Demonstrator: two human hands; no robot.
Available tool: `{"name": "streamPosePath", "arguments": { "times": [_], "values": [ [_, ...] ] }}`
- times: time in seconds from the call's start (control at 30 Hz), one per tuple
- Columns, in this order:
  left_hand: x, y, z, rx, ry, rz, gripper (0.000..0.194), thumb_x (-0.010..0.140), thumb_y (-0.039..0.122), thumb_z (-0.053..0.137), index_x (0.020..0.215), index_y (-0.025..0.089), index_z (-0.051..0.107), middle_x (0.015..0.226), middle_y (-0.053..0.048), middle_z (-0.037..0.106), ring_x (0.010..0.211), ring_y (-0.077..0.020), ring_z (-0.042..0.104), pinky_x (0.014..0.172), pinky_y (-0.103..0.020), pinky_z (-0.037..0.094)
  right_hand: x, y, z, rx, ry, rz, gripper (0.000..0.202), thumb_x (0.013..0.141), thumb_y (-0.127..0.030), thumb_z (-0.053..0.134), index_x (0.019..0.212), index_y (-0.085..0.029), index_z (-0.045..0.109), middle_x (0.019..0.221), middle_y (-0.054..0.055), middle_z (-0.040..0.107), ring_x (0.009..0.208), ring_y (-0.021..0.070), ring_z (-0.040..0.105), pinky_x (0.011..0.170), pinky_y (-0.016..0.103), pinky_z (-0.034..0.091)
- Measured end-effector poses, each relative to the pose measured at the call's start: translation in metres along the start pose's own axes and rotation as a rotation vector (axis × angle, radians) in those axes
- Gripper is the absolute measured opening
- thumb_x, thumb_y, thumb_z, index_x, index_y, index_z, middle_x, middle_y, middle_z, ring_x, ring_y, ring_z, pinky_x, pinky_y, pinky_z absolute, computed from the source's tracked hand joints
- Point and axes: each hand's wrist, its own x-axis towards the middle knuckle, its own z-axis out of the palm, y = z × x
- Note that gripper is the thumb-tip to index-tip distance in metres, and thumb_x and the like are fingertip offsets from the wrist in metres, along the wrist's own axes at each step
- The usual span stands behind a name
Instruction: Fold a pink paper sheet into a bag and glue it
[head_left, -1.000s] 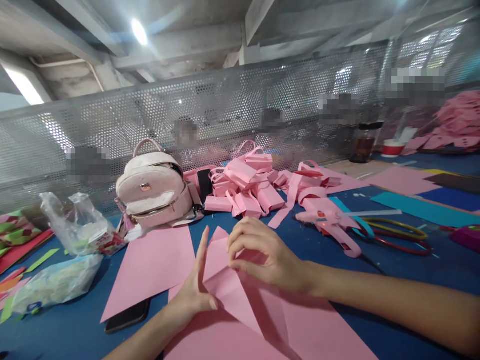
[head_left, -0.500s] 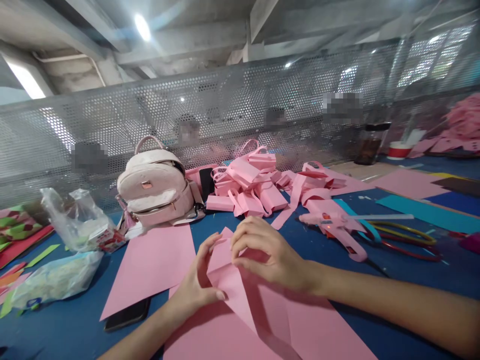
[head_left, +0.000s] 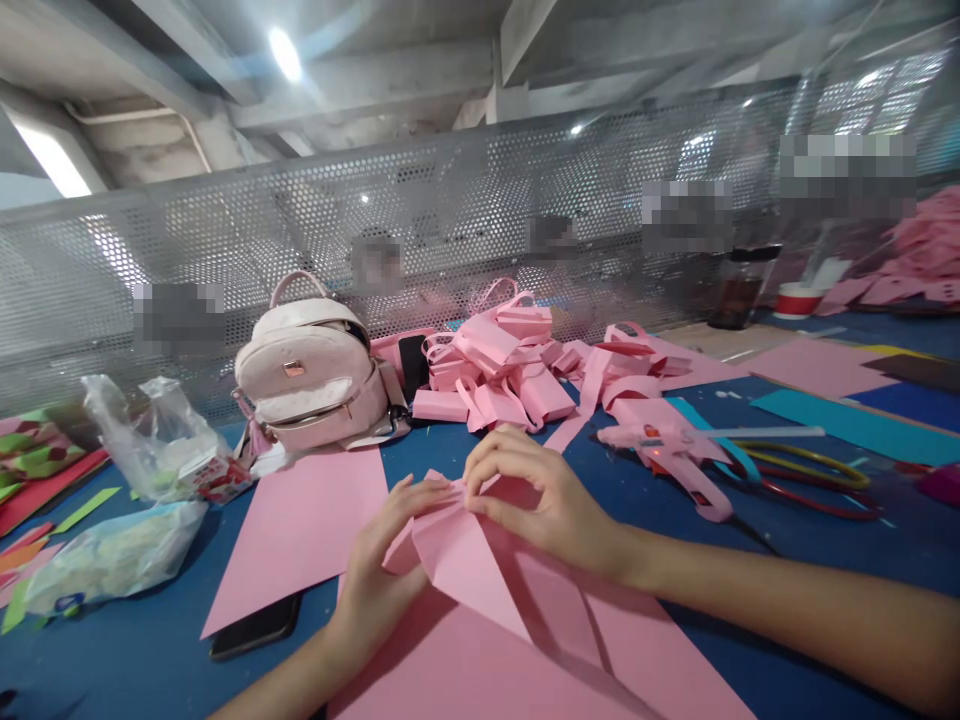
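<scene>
A folded pink paper sheet (head_left: 469,575) is held up between my hands, its upper end bent over and its lower part slanting toward me. My left hand (head_left: 386,555) grips its left edge, with the thumb hidden behind the paper. Fingers and thumb of my right hand (head_left: 532,500) pinch the upper edge, close to the left fingertips. Beneath lies a larger flat pink sheet (head_left: 450,670). To the right, a pink glue gun (head_left: 667,450) with a glue stick in its back rests on the blue table.
Behind my hands is a pile of folded pink paper pieces (head_left: 502,365), beside a pale pink backpack (head_left: 304,370). Plastic bags (head_left: 120,555) lie left. A phone (head_left: 259,625) sits partly under another pink sheet (head_left: 307,530). A perforated metal screen (head_left: 450,210) closes the back.
My left fingers have moved right and up along the top edge, nearer my right hand, and the left thumb has gone behind the paper. The paper's folded upper part has tilted over.
</scene>
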Motion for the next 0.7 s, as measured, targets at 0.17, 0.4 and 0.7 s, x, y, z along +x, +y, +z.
{"name": "streamPosePath", "arguments": {
  "times": [0.17,0.4,0.7],
  "values": [
    [-0.002,0.001,-0.003,0.065,-0.017,0.098,0.035,0.093,0.024,0.068,0.128,0.031,0.064,0.124,-0.004,0.073,0.124,-0.0272,0.065,0.118,-0.050,0.040,0.001,0.003,0.000,-0.023,-0.001,-0.025,0.009,0.093,-0.026,0.071,0.086,-0.021,0.069,0.092,0.003,0.068,0.092,0.0187,0.063,0.087,0.035,0.048],
    [-0.003,-0.005,-0.006,0.135,-0.008,0.189,0.040,0.094,0.022,0.064,0.134,0.028,0.060,0.121,-0.007,0.075,0.117,-0.0275,0.069,0.115,-0.050,0.045,0.005,-0.005,-0.007,-0.092,-0.043,-0.054,0.014,0.100,-0.031,0.060,0.093,-0.022,0.068,0.097,0.005,0.069,0.096,0.0213,0.062,0.090,0.039,0.048],
    [-0.001,-0.009,-0.016,0.222,-0.121,0.373,0.042,0.101,0.024,0.053,0.143,0.028,0.050,0.130,-0.011,0.071,0.122,-0.0237,0.067,0.119,-0.045,0.036,-0.048,-0.027,-0.063,-0.436,-0.090,-0.028,0.022,0.096,-0.018,0.056,0.111,-0.032,0.063,0.105,0.008,0.071,0.103,0.0267,0.066,0.094,0.041,0.051]
  ]
}}
